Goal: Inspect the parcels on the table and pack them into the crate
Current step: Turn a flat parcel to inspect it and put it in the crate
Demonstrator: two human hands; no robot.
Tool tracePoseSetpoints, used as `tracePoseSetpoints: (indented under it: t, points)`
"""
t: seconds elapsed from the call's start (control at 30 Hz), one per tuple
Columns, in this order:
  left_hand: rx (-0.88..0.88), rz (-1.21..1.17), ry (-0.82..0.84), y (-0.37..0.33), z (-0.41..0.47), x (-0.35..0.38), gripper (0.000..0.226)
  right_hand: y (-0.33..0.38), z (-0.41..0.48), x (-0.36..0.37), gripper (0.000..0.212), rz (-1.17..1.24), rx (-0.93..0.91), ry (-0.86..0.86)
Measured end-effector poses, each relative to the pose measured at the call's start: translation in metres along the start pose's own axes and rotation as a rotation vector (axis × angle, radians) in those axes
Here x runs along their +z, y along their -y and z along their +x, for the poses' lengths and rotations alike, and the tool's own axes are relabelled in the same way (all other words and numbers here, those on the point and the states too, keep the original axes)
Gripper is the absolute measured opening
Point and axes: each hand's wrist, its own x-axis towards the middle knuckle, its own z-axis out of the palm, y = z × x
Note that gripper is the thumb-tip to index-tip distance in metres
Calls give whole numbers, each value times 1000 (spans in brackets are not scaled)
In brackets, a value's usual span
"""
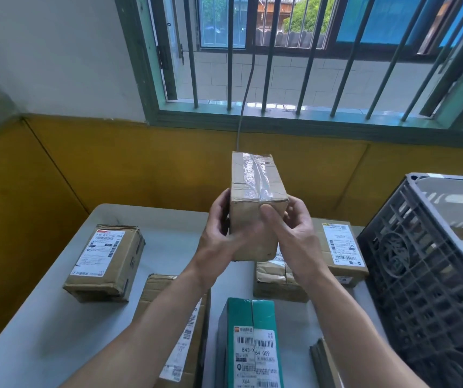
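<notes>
Before a barred window [280,51], held a taped brown box [254,208] clear above the surface [56,317], taped face up. Clasped it from both sides: left grip [219,233] curled round the left side, right grip [294,233] round the right, thumb pressed on the near top edge.

Below, had five parcels lying flat on the surface:
- brown parcel [104,261] with a white label at far left, well apart from the rest
- long parcel [180,331] under the left forearm
- green parcel [250,343] with barcode labels nearest the camera, just beside the long one
- crumpled parcel [278,281] partly hidden behind the right wrist
- labelled parcel [342,253] close against it, further right

Caught a dark flat edge [322,362] at bottom right, too cropped to identify.

Had a dark lattice crate [420,275] standing at the right edge of the surface, just beside the labelled parcel. Glimpsed something pale [462,203] inside, could not tell what.

Behind, had a yellow wall [112,163] and a grey cable [245,102] hanging down from the window.
</notes>
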Motion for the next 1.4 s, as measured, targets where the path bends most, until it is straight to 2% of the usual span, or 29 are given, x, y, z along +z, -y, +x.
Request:
tracePoseSetpoints:
  t: [0.2,0.33,0.43,0.57,0.77,0.87,0.97,1.1,1.27,1.4]
  points:
    - [53,-4,-54,1,2,-1,73,-4,1,-6,61,-61,-12,90]
    - [54,-1,-91,-2,4,0,63,-5,3,-6,54,-22,-22,54]
    - [62,8,-75,-1,4,-1,69,-5,3,-4,58,-11,-20,53]
    - [79,15,-89,-1,3,-1,73,-6,1,-4,68,-63,-35,141]
    - [80,49,-89,0,-1,2,58,-3,0,-5,63,-91,-48,-8]
    - [84,68,-80,-1,-1,2,57,-4,0,-7,61,-94,-44,24]
    - [113,73,-106,-5,0,3,54,-5,-1,-9,69,-123,-47,105]
    - [128,71,-119,-7,1,4,51,-4,-2,-8,60,-123,-66,34]
    - [107,65,-118,-4,0,2,67,-4,-2,-5,57,-120,-52,50]
    - [117,65,-159,-7,2,3,71,-7,-4,-5,71,-175,-64,143]
